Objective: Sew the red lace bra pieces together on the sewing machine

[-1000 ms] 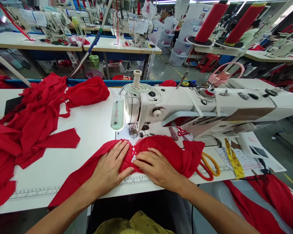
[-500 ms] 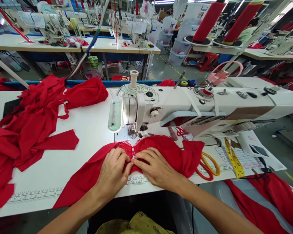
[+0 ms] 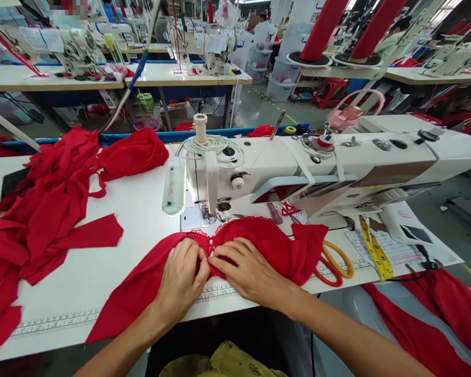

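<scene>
A red lace-edged bra [image 3: 272,241] lies spread on the white table, just in front of the sewing machine [image 3: 259,162]. My left hand [image 3: 184,272] pinches the bra close to its centre, thumb and forefinger pressed together on the fabric. Fingertips of my right hand [image 3: 249,269] meet the left ones at the centre join, gripping the cloth there. A small pale spot shows between the fingertips; its kind I cannot make out. Behind the lace edge is the metal needle plate [image 3: 192,217], apart from the bra.
Red fabric pieces [image 3: 55,209] are heaped on the left of the table. Scissors [image 3: 339,262] with orange and red handles and a yellow tape measure [image 3: 374,251] lie at right. A ruler strip [image 3: 58,322] runs along the front edge. More red cloth [image 3: 451,309] hangs at lower right.
The camera view has shifted and tilted slightly. Both hands keep their hold at the bra's centre, with only slight finger movement; the bra lies almost as before.
</scene>
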`<act>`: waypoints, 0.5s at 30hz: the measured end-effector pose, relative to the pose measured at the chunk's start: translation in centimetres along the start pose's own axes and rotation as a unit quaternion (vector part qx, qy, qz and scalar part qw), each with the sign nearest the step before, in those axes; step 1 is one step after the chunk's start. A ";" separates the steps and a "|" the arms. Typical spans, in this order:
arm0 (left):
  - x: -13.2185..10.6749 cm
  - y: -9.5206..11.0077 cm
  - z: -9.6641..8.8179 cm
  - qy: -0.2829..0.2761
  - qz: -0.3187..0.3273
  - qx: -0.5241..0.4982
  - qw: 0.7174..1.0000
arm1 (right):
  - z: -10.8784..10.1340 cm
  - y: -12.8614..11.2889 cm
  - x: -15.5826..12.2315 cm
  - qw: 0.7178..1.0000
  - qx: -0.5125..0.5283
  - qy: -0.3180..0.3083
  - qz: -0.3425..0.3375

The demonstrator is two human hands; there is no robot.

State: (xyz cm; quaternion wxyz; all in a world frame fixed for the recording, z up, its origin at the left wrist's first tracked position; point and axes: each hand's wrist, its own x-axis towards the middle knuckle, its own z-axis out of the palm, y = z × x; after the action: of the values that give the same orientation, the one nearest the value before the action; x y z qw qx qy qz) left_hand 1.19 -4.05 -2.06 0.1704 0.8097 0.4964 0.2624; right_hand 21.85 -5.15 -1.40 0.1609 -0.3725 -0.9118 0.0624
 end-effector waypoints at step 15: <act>-2.2 -1.3 -0.8 0.020 0.140 0.060 0.988 | -0.1 0.0 0.0 0.999 0.019 -0.024 0.020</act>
State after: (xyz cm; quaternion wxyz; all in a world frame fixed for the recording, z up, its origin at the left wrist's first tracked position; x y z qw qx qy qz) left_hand -1.05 -5.42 -2.73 0.0731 0.8749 0.3959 0.2694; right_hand 21.85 -5.14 -1.28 0.1447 -0.3863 -0.9063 0.0915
